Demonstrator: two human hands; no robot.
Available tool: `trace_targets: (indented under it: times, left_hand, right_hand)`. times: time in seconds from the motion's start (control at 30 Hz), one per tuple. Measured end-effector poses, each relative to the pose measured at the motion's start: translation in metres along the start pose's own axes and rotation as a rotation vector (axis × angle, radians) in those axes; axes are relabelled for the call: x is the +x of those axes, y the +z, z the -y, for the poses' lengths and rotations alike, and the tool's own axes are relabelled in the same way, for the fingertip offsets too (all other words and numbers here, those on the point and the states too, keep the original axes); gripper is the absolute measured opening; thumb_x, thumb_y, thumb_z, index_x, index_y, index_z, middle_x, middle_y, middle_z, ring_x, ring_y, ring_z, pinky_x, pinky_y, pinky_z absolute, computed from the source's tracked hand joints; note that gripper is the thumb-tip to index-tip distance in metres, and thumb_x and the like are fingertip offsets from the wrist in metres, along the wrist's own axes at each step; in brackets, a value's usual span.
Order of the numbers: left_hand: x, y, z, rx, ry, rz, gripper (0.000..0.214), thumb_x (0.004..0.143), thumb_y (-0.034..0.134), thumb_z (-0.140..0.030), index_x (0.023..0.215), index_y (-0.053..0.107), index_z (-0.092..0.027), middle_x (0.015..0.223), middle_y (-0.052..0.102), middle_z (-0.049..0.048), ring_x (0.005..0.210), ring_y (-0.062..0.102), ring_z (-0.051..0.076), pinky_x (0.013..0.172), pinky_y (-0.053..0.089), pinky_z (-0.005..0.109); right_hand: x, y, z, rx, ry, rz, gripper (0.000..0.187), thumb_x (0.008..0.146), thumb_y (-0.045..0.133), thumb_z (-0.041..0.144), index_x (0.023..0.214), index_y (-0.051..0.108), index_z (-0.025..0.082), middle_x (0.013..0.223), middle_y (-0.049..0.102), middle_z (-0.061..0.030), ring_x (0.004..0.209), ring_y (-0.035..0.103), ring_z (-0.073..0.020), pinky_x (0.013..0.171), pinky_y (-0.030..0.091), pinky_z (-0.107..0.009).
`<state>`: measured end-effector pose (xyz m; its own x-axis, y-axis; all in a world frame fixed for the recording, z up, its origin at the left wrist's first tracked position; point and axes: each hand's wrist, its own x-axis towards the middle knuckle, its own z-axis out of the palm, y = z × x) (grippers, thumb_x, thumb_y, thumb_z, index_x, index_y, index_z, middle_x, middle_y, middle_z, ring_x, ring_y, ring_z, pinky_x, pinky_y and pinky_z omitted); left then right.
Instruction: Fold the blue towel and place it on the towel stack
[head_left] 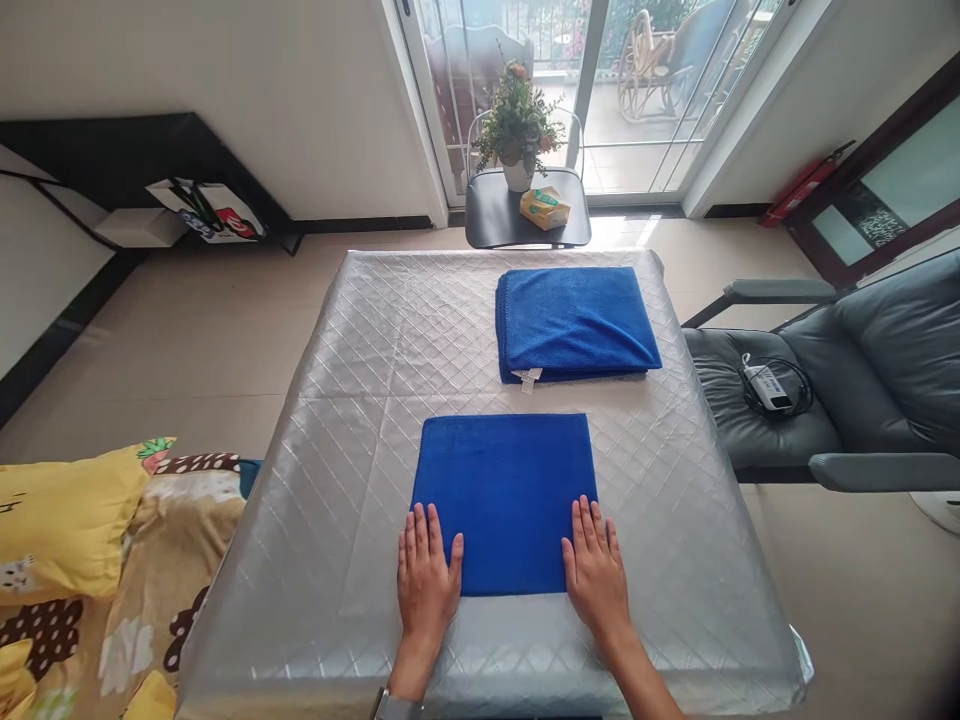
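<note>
A flat blue cloth (510, 500) lies spread on the table near me, its edges roughly straight. My left hand (429, 575) rests flat on its near left corner, fingers stretched out and thumb apart. On the near right corner lies my right hand (598, 570), also flat with fingers extended. Neither hand grips anything. Farther back on the table sits a folded stack of blue cloth (577, 320), with a white tag showing at its front edge.
A silver quilted cover (360, 400) drapes the table. Beyond it, a dark chair (487, 225) holds a potted plant (519, 130) and a yellow pack (545, 208). A grey armchair (862, 370) with a corded power strip (769, 387) stands right; bedding (172, 540) lies left.
</note>
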<state>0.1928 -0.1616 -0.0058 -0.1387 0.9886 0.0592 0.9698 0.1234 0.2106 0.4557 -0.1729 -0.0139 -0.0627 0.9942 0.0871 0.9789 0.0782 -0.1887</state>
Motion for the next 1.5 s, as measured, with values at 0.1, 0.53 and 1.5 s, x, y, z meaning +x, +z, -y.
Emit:
trace_targets:
  times: [0.1, 0.53, 1.5]
  left_hand:
    - [0.001, 0.000, 0.001, 0.004, 0.011, -0.003, 0.072, 0.103, 0.028, -0.052, 0.161, 0.003, -0.018, 0.166, 0.017, 0.0137, 0.153, 0.017, 0.030, 0.123, 0.024, 0.056]
    - [-0.011, 0.006, -0.092, -0.097, 0.301, 0.109, 0.073, 0.103, 0.038, -0.043, 0.161, 0.003, -0.016, 0.165, 0.021, 0.0114, 0.152, 0.022, 0.026, 0.122, 0.031, 0.048]
    - [-0.011, -0.007, 0.005, 0.004, 0.001, -0.008, 0.074, 0.103, 0.031, -0.052, 0.161, -0.002, -0.019, 0.167, 0.015, 0.0135, 0.153, 0.018, 0.029, 0.123, 0.025, 0.055]
  right_hand:
    - [-0.006, 0.000, -0.004, 0.000, -0.020, -0.015, 0.067, 0.105, 0.031, 0.035, 0.162, 0.001, 0.017, 0.163, 0.026, -0.0078, 0.152, 0.023, -0.0229, 0.124, 0.017, -0.043]
    - [-0.008, 0.001, -0.004, 0.007, -0.021, -0.018, 0.069, 0.104, 0.034, 0.032, 0.162, 0.000, 0.016, 0.162, 0.029, -0.0086, 0.152, 0.023, -0.0234, 0.123, 0.019, -0.044]
    - [0.028, -0.017, 0.004, 0.033, 0.008, 0.000, 0.065, 0.106, 0.027, 0.035, 0.161, -0.003, 0.019, 0.165, 0.023, -0.0068, 0.153, 0.019, -0.0233, 0.124, 0.017, -0.045]
